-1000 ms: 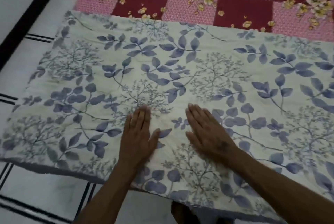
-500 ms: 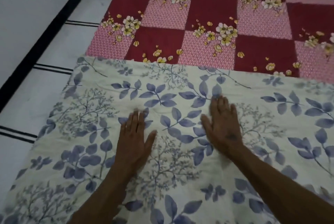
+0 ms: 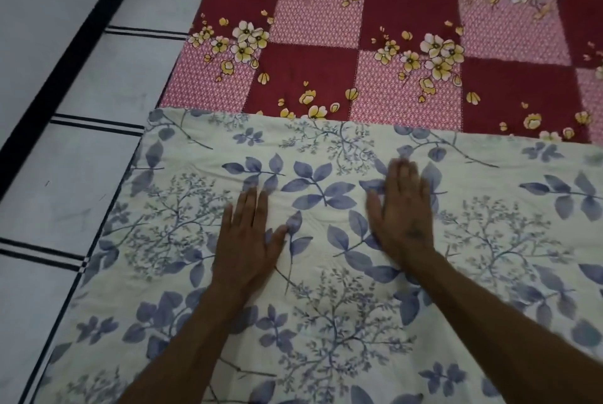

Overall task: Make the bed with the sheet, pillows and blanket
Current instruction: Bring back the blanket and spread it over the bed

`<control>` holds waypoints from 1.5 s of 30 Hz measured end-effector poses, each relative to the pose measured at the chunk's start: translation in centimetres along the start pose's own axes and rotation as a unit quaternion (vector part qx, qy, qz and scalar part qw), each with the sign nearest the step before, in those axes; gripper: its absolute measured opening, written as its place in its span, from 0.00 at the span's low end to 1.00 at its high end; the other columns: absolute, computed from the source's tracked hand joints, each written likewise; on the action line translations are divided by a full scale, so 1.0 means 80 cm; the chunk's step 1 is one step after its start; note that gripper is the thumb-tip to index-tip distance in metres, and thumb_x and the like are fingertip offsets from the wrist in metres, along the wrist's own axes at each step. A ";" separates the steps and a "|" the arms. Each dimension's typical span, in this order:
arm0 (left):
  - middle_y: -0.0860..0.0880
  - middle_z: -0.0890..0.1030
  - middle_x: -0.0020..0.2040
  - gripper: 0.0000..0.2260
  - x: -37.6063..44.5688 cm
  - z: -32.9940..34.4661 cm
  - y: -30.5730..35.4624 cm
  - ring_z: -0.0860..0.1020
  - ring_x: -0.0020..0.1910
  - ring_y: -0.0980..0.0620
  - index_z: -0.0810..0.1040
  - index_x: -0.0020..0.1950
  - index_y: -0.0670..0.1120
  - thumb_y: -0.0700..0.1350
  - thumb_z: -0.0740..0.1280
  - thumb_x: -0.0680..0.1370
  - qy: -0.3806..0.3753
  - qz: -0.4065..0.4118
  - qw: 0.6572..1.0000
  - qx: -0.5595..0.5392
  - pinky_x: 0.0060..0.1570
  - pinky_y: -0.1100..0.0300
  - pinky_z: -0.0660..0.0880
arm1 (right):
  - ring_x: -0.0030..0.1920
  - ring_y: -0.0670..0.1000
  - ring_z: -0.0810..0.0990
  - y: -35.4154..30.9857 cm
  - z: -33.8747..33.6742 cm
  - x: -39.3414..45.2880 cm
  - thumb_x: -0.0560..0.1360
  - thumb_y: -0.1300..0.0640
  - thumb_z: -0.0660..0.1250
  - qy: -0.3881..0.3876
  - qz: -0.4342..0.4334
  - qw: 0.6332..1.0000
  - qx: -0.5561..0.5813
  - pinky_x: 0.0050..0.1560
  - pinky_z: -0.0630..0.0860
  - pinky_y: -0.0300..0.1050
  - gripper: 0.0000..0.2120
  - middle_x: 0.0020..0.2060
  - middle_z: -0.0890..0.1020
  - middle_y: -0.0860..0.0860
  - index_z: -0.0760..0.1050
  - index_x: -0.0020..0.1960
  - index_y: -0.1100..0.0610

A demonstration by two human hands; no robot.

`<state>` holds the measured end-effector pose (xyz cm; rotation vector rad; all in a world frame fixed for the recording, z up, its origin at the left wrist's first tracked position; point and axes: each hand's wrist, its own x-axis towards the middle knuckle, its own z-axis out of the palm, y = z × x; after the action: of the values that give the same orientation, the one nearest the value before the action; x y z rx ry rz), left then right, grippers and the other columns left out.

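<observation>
A cream blanket printed with blue leaves lies flat across the near part of the bed. Its far edge runs straight across the red and pink checked sheet with yellow flowers, which covers the rest of the bed. My left hand presses flat on the blanket, fingers straight and together. My right hand lies flat on it a little farther forward, fingers straight and slightly blurred. No pillows are in view.
White floor tiles with black lines run along the bed's left side. A black skirting strip meets a pale wall at the far left.
Both hands have slid forward over the blanket toward its far edge, the right one farther. My view has risen, showing more of the checked sheet.
</observation>
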<state>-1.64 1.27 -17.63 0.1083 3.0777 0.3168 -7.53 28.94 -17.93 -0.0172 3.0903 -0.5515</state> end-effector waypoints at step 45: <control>0.40 0.59 0.81 0.28 -0.092 -0.046 -0.205 0.56 0.80 0.44 0.57 0.81 0.38 0.54 0.50 0.85 0.042 -0.068 0.997 -0.019 0.78 0.47 0.54 | 0.82 0.51 0.44 -0.243 0.077 -0.184 0.84 0.42 0.48 -0.120 -0.138 0.983 0.003 0.80 0.42 0.46 0.33 0.82 0.48 0.55 0.47 0.82 0.59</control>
<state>4.42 -16.01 -17.07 -0.1190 3.1381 0.3829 7.43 8.72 -16.99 -0.4802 2.8644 -0.5207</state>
